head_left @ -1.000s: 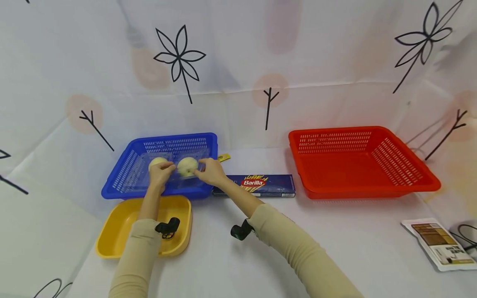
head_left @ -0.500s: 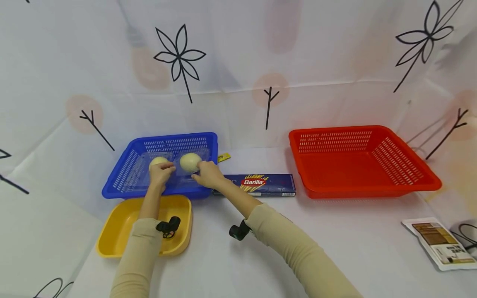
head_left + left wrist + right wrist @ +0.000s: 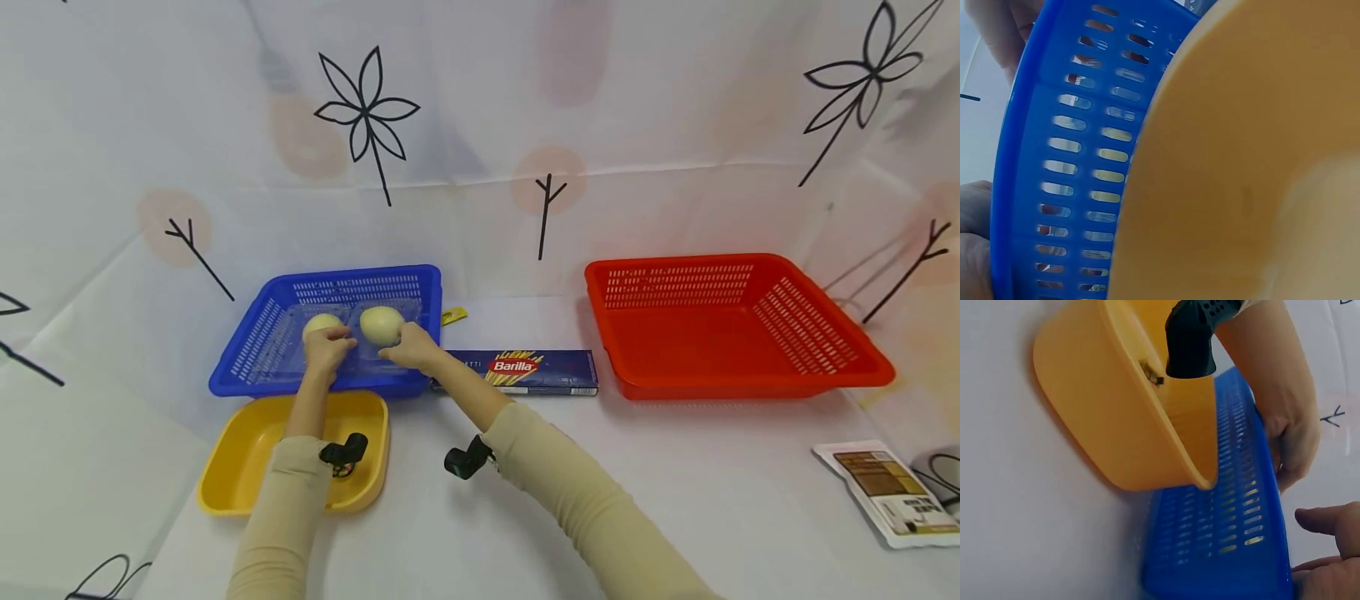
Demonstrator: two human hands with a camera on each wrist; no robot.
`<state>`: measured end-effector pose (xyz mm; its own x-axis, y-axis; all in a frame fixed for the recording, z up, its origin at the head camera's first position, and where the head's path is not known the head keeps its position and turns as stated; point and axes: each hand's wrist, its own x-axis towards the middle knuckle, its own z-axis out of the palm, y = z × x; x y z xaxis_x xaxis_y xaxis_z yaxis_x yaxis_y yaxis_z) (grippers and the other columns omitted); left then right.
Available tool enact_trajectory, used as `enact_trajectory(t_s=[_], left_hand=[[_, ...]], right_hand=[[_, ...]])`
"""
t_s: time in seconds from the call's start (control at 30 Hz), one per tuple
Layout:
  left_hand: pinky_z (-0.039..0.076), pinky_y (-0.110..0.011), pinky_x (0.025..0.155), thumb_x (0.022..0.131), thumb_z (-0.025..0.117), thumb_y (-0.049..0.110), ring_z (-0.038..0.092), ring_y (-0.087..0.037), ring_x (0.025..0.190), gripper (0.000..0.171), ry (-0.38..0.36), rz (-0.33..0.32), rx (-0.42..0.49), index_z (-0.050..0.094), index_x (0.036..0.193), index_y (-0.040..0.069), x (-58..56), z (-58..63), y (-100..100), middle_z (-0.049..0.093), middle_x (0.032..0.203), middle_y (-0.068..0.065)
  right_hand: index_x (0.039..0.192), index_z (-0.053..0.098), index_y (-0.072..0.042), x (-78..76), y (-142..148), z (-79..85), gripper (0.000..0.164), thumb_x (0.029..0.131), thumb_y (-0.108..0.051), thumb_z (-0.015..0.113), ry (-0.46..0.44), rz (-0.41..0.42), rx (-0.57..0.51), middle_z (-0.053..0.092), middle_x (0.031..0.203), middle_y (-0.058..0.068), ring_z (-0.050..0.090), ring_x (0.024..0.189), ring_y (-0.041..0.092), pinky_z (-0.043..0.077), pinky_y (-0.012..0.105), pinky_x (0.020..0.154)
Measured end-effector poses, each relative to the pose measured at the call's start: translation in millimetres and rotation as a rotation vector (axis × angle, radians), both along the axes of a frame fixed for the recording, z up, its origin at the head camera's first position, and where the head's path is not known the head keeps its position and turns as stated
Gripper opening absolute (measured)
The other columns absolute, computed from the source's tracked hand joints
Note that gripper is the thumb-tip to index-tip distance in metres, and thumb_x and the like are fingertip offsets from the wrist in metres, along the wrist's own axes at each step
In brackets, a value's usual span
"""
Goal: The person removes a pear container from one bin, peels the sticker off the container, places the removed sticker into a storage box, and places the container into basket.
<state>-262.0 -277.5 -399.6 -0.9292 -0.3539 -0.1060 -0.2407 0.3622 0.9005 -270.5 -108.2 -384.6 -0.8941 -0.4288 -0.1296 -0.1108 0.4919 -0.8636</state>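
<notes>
Two pale yellow, rounded fruits lie in clear plastic packaging (image 3: 281, 342) inside the blue basket (image 3: 232, 367). My right hand (image 3: 412, 346) holds the right fruit (image 3: 381, 326), fingers and thumb at its right and near sides. My left hand (image 3: 326, 350) bends over the near side of the left fruit (image 3: 322, 322), its fingertips close to the plastic between the two; I cannot tell what they hold. In the right wrist view the right hand (image 3: 1335, 550) and left hand (image 3: 1297, 450) reach over the blue rim, which hides the fruits except for yellow glimpses through slots.
A yellow tub (image 3: 225, 467) stands in front of the blue basket, under my left forearm. A blue Barilla pasta box (image 3: 547, 371) lies right of the basket, near a small yellow packet (image 3: 453, 316). A red basket (image 3: 705, 387) and a white-brown pouch (image 3: 892, 496) are farther right.
The right fruit has turned, showing a smooth side instead of its marked end, and sits slightly higher. My right hand has shifted a little left; my left hand keeps its place.
</notes>
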Motion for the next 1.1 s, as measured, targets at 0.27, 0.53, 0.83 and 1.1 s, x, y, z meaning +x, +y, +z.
enact_trajectory(t_s=[0.27,0.53,0.83,1.1], left_hand=[[0.036,-0.048,0.103,0.093,0.05,0.005,0.041,-0.038,0.124,0.039,-0.022,-0.002,0.016,0.05,0.129,-0.008,-2.2,0.2,0.7,0.045,0.134,-0.027],[0.034,-0.05,0.104,0.094,0.052,0.012,0.039,-0.04,0.125,0.037,0.008,0.019,-0.003,0.055,0.123,-0.01,-1.2,-0.7,4.6,0.048,0.13,-0.027],[0.039,-0.048,0.1,0.095,0.051,0.015,0.045,-0.039,0.12,0.04,0.028,-0.014,-0.036,0.051,0.128,-0.009,2.0,0.8,7.5,0.049,0.129,-0.026],[0.037,-0.047,0.103,0.094,0.052,0.013,0.051,-0.038,0.115,0.038,0.137,0.039,-0.085,0.054,0.125,-0.009,2.9,-2.0,5.4,0.055,0.124,-0.028]], right_hand=[[0.135,0.039,0.008,-0.5,-0.9,3.0,0.059,0.087,-0.014,0.066,-0.209,-0.087,-0.131,0.049,0.125,0.019,0.052,0.101,0.026,0.046,0.04,0.09],[0.139,0.036,0.006,-1.2,-1.4,0.1,0.063,0.087,-0.014,0.066,-0.232,-0.11,-0.16,0.048,0.13,0.02,0.05,0.116,0.031,0.043,0.043,0.097],[0.138,0.039,0.005,-1.4,-0.7,-3.3,0.062,0.087,-0.017,0.067,-0.217,-0.088,-0.206,0.054,0.124,0.018,0.053,0.112,0.029,0.044,0.042,0.096],[0.13,0.05,0.007,17.3,-0.2,-15.0,0.048,0.086,-0.01,0.06,0.291,-0.13,-0.259,0.048,0.135,0.023,0.041,0.13,0.033,0.036,0.041,0.105]])
